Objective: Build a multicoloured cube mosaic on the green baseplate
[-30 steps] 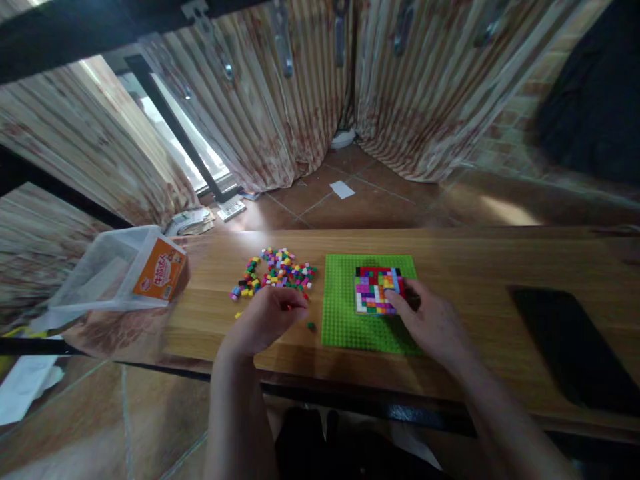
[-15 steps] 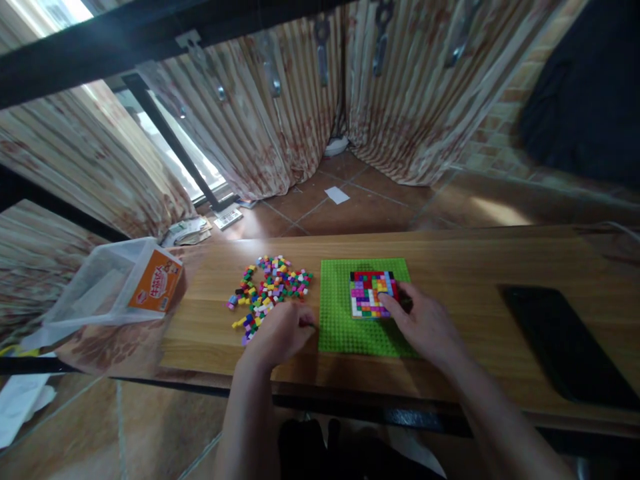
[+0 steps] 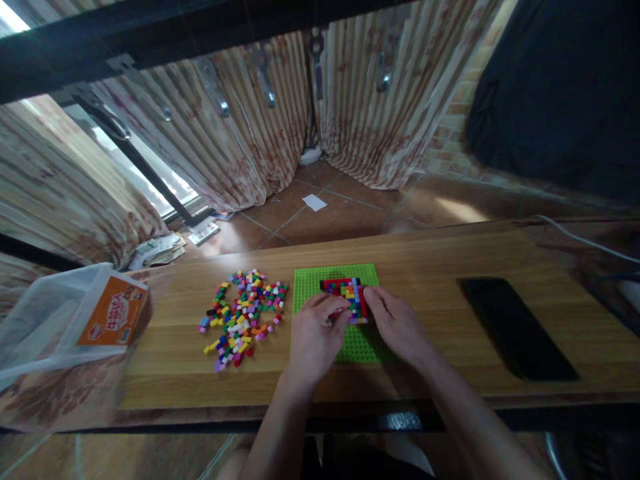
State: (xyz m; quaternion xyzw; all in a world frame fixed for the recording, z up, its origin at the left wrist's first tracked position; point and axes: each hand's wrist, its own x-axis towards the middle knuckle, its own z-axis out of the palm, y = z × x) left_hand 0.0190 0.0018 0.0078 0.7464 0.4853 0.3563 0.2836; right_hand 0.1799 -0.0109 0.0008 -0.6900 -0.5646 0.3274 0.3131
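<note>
A square block of multicoloured toy bricks (image 3: 356,293) lies on the green studded baseplate (image 3: 360,350). My left hand (image 3: 315,333) is over the block's left part, thumb and forefinger pinched together above the bricks. Whatever is between those fingertips is too small to make out. At the block's right edge my right hand (image 3: 397,320) grips its side, thumb uppermost against the red bricks. Its other fingers are mostly hidden. The left hand covers the block's lower left portion.
Loose small bricks (image 3: 245,317) lie scattered on the wooden table (image 3: 170,360) left of the baseplate. Farther left stands a clear plastic bin (image 3: 50,313) with an orange label. A black phone-like slab (image 3: 517,327) rests at the right.
My left hand has moved right from beside the loose bricks to over the block. The right thumb has shifted from the block's top to its right edge. The view has turned slightly.
</note>
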